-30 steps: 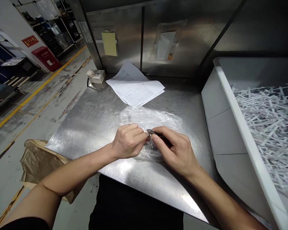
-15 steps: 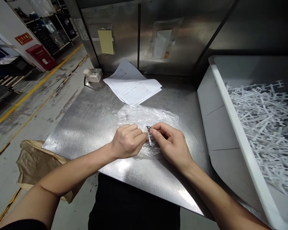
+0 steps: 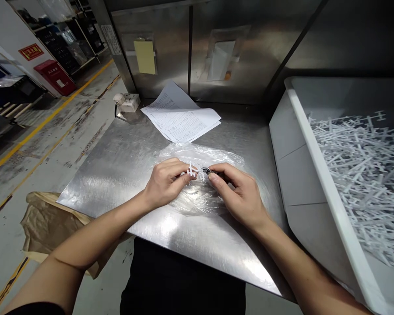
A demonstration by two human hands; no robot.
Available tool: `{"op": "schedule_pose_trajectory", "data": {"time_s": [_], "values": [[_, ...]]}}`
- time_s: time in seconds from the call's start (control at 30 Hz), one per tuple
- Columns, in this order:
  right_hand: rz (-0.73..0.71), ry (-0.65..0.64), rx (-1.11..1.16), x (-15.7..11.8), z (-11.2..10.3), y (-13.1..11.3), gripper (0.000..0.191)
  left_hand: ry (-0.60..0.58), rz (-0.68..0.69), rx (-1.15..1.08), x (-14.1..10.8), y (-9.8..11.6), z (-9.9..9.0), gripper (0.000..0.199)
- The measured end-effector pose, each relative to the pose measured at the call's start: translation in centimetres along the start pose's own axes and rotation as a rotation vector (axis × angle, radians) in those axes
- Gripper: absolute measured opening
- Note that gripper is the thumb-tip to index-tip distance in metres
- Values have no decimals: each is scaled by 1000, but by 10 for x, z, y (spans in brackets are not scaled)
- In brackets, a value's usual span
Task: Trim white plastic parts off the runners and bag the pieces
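Note:
Pinched between the thumb and fingers of my left hand point(image 3: 167, 181) is a white plastic sprue point(image 3: 191, 169) with short cross bars. My right hand point(image 3: 239, 190) grips a small dark metal clipper point(image 3: 206, 170), its tip close against the right end of the sprue. Most of the clipper is hidden by my fingers, so its exact kind is hard to make out. Both hands hover over a clear plastic bag point(image 3: 210, 154) spread on the metal table point(image 3: 108, 170). Small bits lie on the bag below my hands.
On the right stands a large grey-white bin point(image 3: 290, 144) heaped with white plastic sprues point(image 3: 364, 175). Printed sheets point(image 3: 182, 111) and a power socket point(image 3: 129, 103) lie toward the back. A brown paper bag point(image 3: 49, 223) stands on the floor past the left table edge.
My left hand has turned from a closed fist to a thumb-up pinch and moved slightly left and up. The sprue, earlier upright between the hands, now points across toward the clipper.

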State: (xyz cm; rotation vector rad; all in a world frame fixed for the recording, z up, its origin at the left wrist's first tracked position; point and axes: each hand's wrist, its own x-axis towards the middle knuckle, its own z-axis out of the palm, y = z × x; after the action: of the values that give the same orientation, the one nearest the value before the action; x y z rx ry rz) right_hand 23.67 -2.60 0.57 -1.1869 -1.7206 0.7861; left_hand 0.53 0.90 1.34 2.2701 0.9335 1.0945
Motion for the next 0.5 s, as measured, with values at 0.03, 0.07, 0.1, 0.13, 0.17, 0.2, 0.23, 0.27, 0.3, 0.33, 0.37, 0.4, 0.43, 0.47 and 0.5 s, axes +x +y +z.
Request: {"op": "schedule_pose_trajectory", "data": {"time_s": [0.03, 0.07, 0.1, 0.13, 0.17, 0.2, 0.23, 0.27, 0.3, 0.33, 0.37, 0.4, 0.43, 0.47, 0.5], "values": [[-13, 9, 0, 0, 0, 0, 13, 7, -13, -13, 1, 1, -1, 19], [-24, 18, -2, 0, 1, -1, 12, 15, -16, -18, 2, 1, -1, 22], [-36, 23, -4, 0, 1, -1, 12, 22, -11, -17, 2, 1, -1, 24], [-46, 25, -8, 1, 1, -1, 11, 27, -2, -15, 2, 1, -1, 25], [-54, 25, -11, 1, 1, -2, 11, 30, 10, -9, 2, 0, 0, 25], [-62, 24, -13, 1, 0, -3, 11, 31, 22, -3, 2, 0, 0, 24], [-71, 22, -15, 2, 0, -3, 10, 33, 33, 4, 2, 0, 1, 24], [-79, 19, -17, 2, 0, -4, 10, 38, 43, 11, 2, -1, 1, 24], [-85, 19, -19, 2, 0, -4, 10, 47, 54, 17, 2, -1, 1, 23], [-90, 18, -23, 2, 0, -4, 9, 55, 63, 22, 2, -2, 2, 23], [-93, 15, -29, 2, 0, -4, 9, 62, 70, 27, 2, -2, 2, 23], [-92, 14, -35, 2, 0, -4, 10, 66, 74, 30, 2, -2, 2, 23], [-92, 11, -40, 2, 0, -4, 10, 67, 74, 34, 2, -2, 2, 23], [-89, 7, -45, 1, 0, -4, 11, 64, 71, 39, 2, -2, 2, 24], [-84, 2, -51, 1, 0, -4, 11, 58, 66, 44, 2, -2, 2, 24]]}}
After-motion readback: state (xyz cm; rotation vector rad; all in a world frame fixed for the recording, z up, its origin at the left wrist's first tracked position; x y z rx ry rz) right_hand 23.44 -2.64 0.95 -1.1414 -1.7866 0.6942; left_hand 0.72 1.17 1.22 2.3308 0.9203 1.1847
